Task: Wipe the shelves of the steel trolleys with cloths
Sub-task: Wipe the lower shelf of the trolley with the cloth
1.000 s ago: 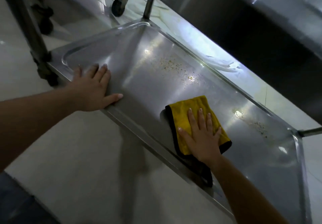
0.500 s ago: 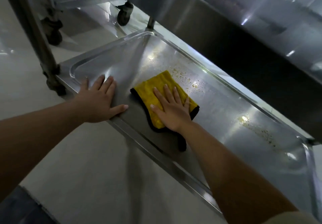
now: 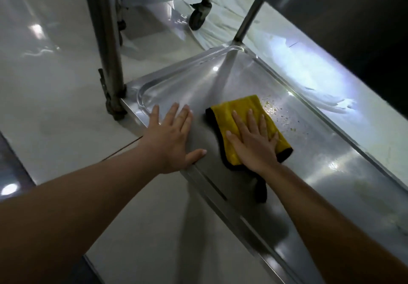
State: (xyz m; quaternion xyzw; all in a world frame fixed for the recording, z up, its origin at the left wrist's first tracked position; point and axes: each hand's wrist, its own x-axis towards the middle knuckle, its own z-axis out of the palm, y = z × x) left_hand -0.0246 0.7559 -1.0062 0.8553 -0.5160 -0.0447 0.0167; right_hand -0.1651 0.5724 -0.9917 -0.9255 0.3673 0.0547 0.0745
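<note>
The right hand point(image 3: 254, 142) lies flat, fingers straight, pressing the cloth point(image 3: 245, 115) on the bottom shelf point(image 3: 331, 173). The crumbs point(image 3: 273, 111) lie just beyond the cloth's far right corner, up the shelf's long axis. The left hand point(image 3: 172, 138), also flat and spread, braces on the shelf's near edge beside the cloth; the right is nearer the crumbs.

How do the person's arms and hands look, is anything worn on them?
Both forearms are bare, with no sleeve in view. The left hand and right hand wear no gloves; no rings, watch or bracelet show. The fingernails are short and unpainted.
</note>
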